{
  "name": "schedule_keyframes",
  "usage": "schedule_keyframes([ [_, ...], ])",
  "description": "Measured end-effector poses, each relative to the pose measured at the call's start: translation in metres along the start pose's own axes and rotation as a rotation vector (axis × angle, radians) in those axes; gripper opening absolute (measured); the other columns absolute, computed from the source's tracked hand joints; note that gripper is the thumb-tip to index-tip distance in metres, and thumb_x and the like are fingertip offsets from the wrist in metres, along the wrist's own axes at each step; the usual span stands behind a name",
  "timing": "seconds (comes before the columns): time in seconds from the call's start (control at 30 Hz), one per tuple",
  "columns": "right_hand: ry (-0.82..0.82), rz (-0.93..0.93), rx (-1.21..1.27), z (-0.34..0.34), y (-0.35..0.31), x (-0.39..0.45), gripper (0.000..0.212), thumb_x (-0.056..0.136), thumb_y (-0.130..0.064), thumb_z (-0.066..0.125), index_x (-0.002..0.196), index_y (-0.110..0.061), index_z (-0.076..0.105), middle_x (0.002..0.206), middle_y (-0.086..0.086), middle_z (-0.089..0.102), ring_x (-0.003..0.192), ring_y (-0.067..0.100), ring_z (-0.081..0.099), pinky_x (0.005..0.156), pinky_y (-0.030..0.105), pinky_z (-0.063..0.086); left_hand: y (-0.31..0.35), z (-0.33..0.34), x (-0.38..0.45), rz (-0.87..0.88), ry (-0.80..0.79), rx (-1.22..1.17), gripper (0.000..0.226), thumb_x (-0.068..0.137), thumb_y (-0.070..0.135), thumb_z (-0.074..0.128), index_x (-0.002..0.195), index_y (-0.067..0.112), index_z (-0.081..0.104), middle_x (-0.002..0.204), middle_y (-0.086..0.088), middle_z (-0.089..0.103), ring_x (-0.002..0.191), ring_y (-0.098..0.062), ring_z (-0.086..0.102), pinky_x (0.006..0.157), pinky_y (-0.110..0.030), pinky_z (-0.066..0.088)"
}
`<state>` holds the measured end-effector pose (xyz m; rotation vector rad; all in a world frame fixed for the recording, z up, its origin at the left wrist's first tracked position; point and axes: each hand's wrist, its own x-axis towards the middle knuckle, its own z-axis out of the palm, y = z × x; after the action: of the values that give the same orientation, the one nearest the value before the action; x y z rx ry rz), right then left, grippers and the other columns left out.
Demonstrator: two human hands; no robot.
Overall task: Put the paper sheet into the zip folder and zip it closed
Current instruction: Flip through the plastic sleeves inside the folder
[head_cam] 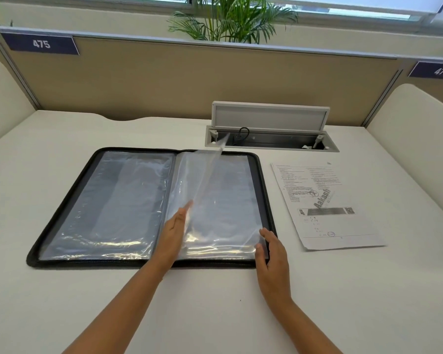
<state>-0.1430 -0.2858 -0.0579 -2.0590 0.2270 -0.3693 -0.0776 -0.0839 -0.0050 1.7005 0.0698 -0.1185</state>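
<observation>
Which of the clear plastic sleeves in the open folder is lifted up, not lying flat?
The clear plastic sleeve near the spine, raised by the left hand; the others lie flat.

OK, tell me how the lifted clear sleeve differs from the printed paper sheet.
The lifted clear sleeve is see-through and glossy; the printed paper sheet is opaque white with black text. The sleeve stands raised at an angle inside the open zip folder, with the left hand at it; the sheet lies flat on the desk right of the folder, untouched. Both are thin, flexible sheets.
</observation>
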Motion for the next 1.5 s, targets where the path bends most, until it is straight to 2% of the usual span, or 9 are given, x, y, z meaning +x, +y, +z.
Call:
schedule_keyframes([
  [0.23,-0.009,0.005,0.018,0.000,0.000,0.000,0.036,0.095,-0.020,0.045,0.130,-0.025,0.045,0.131,-0.013,0.047,0.129,0.008,0.039,0.106,0.024,0.032,-0.009,-0.055,0.002,-0.099,0.266,-0.096,0.021,0.088,0.027,0.055,0.099,0.014,0.066,0.088,-0.007,0.060,0.073,-0.026,0.056,0.053,-0.027,0.047],
  [0.33,-0.011,0.004,0.029,0.001,0.001,0.001,0.035,0.095,-0.032,0.042,0.130,-0.026,0.046,0.132,-0.014,0.047,0.130,0.007,0.038,0.106,0.021,0.031,-0.019,-0.083,0.000,-0.160,0.444,-0.158,0.018,0.088,0.023,0.056,0.096,0.009,0.064,0.080,0.004,0.053,0.074,-0.025,0.056,0.051,-0.032,0.046],
  [0.47,-0.004,0.008,0.052,0.001,0.002,0.000,0.056,0.085,-0.059,0.030,0.131,-0.030,0.045,0.133,-0.016,0.048,0.130,0.001,0.036,0.100,0.000,0.024,-0.026,-0.113,-0.007,-0.171,0.592,-0.301,0.021,0.093,0.007,0.043,0.109,0.004,0.057,0.080,0.000,0.055,0.051,-0.005,0.057,0.042,-0.012,0.044],
  [0.67,-0.009,0.014,0.047,0.000,0.000,0.000,0.045,0.091,-0.051,0.034,0.130,-0.032,0.044,0.134,-0.016,0.046,0.131,0.002,0.035,0.100,0.000,0.023,-0.037,-0.133,-0.012,-0.174,0.823,-0.328,0.041,0.094,0.011,0.036,0.134,0.001,0.038,0.084,0.002,0.052,0.072,-0.008,0.051,0.068,-0.023,0.045],
  [0.77,-0.014,0.014,0.036,0.000,0.001,0.000,0.034,0.095,-0.029,0.042,0.130,-0.029,0.044,0.133,-0.014,0.046,0.131,0.005,0.036,0.100,-0.003,0.022,-0.035,-0.123,-0.011,-0.106,0.954,-0.180,0.047,0.087,0.006,0.036,0.133,0.013,0.044,0.121,-0.006,0.055,0.101,-0.029,0.059,0.089,-0.039,0.049],
  [0.87,-0.028,-0.008,0.021,0.000,-0.001,-0.001,0.036,0.095,-0.021,0.045,0.128,-0.033,0.042,0.132,-0.016,0.045,0.132,0.004,0.035,0.099,-0.003,0.022,-0.023,-0.101,-0.014,0.006,0.988,0.026,0.051,0.086,0.001,0.037,0.135,0.015,0.041,0.148,-0.004,0.032,0.138,-0.020,0.029,0.114,-0.042,0.022],
  [1.0,-0.038,-0.030,0.003,-0.001,-0.002,-0.002,0.037,0.095,-0.019,0.046,0.127,-0.034,0.042,0.130,-0.023,0.043,0.131,0.002,0.033,0.102,0.000,0.022,-0.016,-0.085,-0.018,0.049,1.092,0.214,0.053,0.083,-0.001,0.039,0.135,0.008,0.038,0.154,-0.008,0.019,0.144,-0.022,0.013,0.112,-0.054,-0.003],
  [1.2,-0.051,0.068,0.101,-0.007,-0.007,0.006,0.033,0.095,-0.022,0.045,0.126,-0.032,0.044,0.124,-0.017,0.048,0.121,0.004,0.043,0.105,0.024,0.035,-0.011,-0.037,-0.022,0.144,0.841,0.214,0.047,0.088,-0.003,0.041,0.134,0.007,0.040,0.150,-0.010,0.029,0.141,-0.022,0.022,0.115,-0.043,0.020],
  [1.5,-0.051,0.032,0.024,-0.058,-0.001,0.039,0.036,0.094,-0.016,0.047,0.129,-0.022,0.045,0.126,-0.011,0.045,0.124,0.007,0.037,0.107,0.024,0.026,0.013,0.085,-0.036,0.201,0.380,0.164,0.047,0.092,0.000,0.042,0.136,0.016,0.038,0.140,0.003,0.039,0.129,-0.005,0.032,0.107,-0.023,0.025],
])
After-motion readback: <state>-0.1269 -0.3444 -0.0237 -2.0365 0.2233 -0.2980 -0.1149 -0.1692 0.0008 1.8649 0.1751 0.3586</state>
